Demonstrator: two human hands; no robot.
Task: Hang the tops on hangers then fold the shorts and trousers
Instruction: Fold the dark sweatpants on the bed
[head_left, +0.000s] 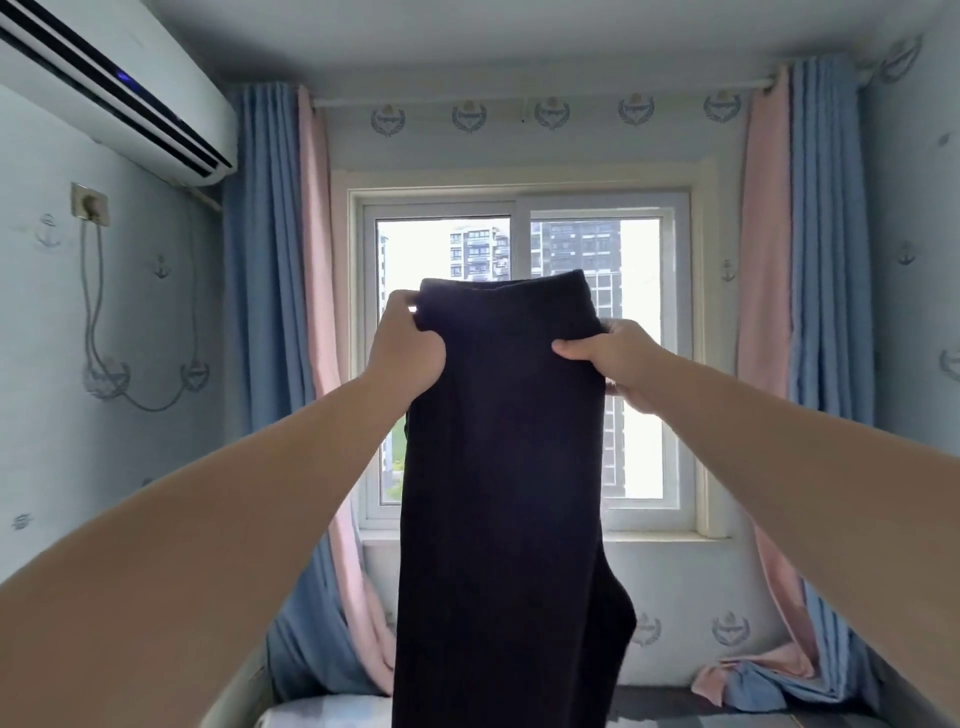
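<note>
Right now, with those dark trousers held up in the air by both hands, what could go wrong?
1. The left hand and right hand grip the dark trousers only at the top corners. If one side slips, they would probably swing lopsided.
2. Lower down, fabric bulges out on the right, so the legs may not be lined up. Folded like that, they would likely crease.
3. The hanging cloth hides much of what lies below it, so setting it down could go partly blind.

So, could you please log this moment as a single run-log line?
trousers: held up, hanging | left hand: grips waist edge | right hand: grips waist edge
</note>
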